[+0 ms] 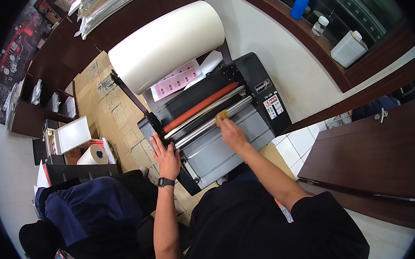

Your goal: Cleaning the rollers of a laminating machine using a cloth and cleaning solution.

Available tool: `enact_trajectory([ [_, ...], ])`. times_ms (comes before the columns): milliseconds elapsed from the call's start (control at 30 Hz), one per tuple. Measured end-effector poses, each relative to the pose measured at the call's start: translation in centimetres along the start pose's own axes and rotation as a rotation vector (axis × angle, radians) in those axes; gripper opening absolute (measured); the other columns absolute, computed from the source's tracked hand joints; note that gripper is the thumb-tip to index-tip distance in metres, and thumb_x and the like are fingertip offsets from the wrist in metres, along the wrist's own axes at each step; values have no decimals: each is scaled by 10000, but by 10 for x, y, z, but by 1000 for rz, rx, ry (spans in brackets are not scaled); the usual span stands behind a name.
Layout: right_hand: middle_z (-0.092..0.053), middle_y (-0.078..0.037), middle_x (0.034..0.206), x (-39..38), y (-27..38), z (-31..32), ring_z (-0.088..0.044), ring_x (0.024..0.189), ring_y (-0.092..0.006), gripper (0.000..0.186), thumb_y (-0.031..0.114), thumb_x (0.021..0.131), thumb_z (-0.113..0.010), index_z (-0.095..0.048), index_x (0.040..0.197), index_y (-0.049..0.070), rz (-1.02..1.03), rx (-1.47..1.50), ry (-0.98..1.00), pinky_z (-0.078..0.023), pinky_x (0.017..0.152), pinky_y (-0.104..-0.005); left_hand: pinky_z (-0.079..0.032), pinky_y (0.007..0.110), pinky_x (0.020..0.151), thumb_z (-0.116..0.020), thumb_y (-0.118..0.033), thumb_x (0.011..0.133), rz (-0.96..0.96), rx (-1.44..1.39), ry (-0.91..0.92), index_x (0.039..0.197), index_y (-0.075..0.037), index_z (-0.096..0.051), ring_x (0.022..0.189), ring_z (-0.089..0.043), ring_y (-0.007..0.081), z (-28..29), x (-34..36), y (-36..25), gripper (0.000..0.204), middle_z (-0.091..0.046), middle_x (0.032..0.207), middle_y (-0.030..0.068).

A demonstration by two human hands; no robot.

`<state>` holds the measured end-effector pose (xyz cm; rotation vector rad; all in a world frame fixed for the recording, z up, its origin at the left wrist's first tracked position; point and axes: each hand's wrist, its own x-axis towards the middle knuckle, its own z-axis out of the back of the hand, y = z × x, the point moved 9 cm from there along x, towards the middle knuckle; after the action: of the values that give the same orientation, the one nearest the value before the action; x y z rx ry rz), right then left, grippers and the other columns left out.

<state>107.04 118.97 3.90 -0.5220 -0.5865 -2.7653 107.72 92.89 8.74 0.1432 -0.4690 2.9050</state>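
Note:
A black and grey roll laminator (pixel 209 159) stands in front of me, with a big white film roll (pixel 168 45) mounted above it. Pinched in my right hand (pixel 233 135) is a small yellow-brown sponge-like piece (pixel 222 114), pressed against the front chrome roller (pixel 193 134). My left hand (pixel 166 157) rests at the machine's left end, fingers stretched out beside that roller's end, holding nothing. Behind lie another shiny roller and an orange-red roller (pixel 201 108). Pink printed sheets (pixel 177 81) show beneath the film roll.
Buttons and a display (pixel 273 106) sit on the laminator's right end. On the right ledge stand a blue spray bottle (pixel 300 5), a small clear bottle (pixel 320 26) and a white can (pixel 349 49). A seated person (pixel 95 209) is close on my left. A brown door (pixel 372 151) is at right.

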Motion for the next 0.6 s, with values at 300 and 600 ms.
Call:
enact_trajectory([
  [300, -593, -151, 972, 1, -39, 14, -649, 889, -340, 414, 63, 954, -530, -556, 1364, 12, -235, -79, -131, -571, 726, -418, -296, 637, 1120, -753, -204, 813, 7, 116, 97, 1425, 11, -487, 1543, -32, 481, -5, -2, -3, 701, -9, 1653, 324],
  [600, -587, -137, 996, 3, -51, 35, -669, 903, -317, 458, 46, 918, -578, -548, 1374, 21, -328, -116, -138, -588, 707, -424, -315, 643, 1115, -757, -193, 800, 23, 131, 101, 1424, 6, -487, 1547, -25, 473, -3, -2, -2, 709, 0, 1657, 316],
])
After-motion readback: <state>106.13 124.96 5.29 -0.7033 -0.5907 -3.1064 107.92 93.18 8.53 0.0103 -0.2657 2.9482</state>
